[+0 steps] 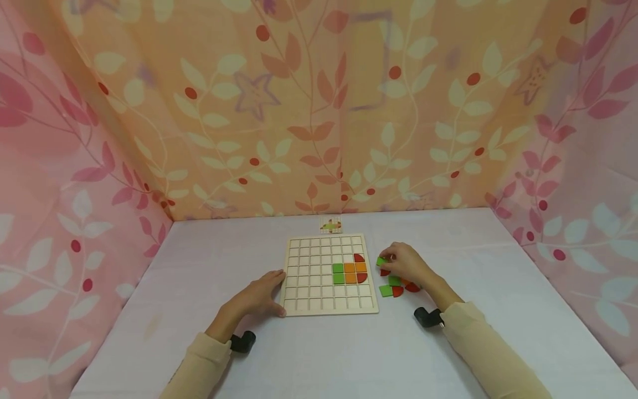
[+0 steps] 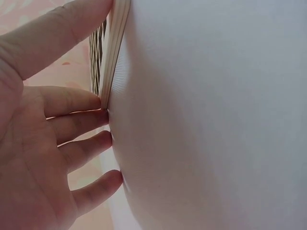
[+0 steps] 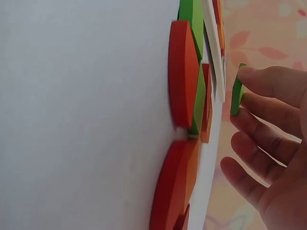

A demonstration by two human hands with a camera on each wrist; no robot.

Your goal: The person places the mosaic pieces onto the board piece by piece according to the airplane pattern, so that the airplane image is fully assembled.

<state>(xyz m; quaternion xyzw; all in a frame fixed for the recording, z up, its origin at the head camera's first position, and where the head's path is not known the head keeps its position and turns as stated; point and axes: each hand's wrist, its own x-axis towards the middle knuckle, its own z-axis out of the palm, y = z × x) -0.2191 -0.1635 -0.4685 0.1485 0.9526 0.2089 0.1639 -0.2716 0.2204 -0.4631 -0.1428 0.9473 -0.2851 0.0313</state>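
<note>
In the head view a pale wooden grid board [image 1: 329, 312] lies flat on the table. My left hand [image 1: 259, 292] touches its left edge, thumb near the front corner and fingers extended. The left wrist view shows the thumb and fingertips against the board's side [image 2: 115, 52]. Right of the board, my right hand [image 1: 407, 262] pinches a green square tile [image 3: 237, 91] between thumb and fingers, above the table. On the board's right side sit green squares [image 1: 338, 268], orange squares [image 1: 350, 268] and red rounded tiles [image 1: 359, 258].
Loose tiles lie right of the board, among them a green square [image 1: 386, 291] and a red rounded tile [image 1: 397, 291]; some overlap. A small patterned card [image 1: 331, 224] lies behind the board. Patterned cloth [image 1: 319, 111] rises at the table's back and sides.
</note>
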